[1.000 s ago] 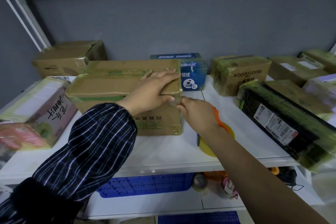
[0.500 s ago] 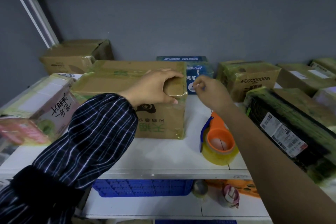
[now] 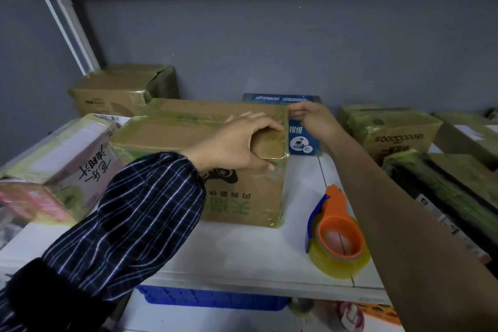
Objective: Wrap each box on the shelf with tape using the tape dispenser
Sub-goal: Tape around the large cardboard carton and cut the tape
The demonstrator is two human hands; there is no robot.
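Cardboard, brown and glossy under a yellowish tape film (image 3: 277,214), made up the cardboard box (image 3: 172,133) that stood about midway along the white shelf (image 3: 242,253), its printed front face turned towards the person. The left hand (image 3: 237,147) clamped the box's near right top corner, fingers curled over the top panel and thumb pressed against the front face. The right hand (image 3: 314,121) sat at the box's far right top corner with its fingertips drawn together against the edge; whether it pinched a loose end of tape or only pressed one down could not be told. The tape dispenser (image 3: 335,226), orange and blue with its yellow tape roll (image 3: 338,264), lay untouched on the shelf to the right of the box and nearer the front lip. A blue carton (image 3: 304,140) stood just behind the box's right end, a pink carton (image 3: 67,167) lay to its left, and wrapped parcels (image 3: 390,133) crowded the shelf further right. The box looked stiff enough to take a firm grip at its corners and edges, though the flat top panel would probably give under pressure. The film likely made its faces slick, so a hold wrapping over an edge seemed safer than a flat palm. It seemed light enough to turn with one hand. The dispenser was best taken by its orange handle, clear of the cutting edge.
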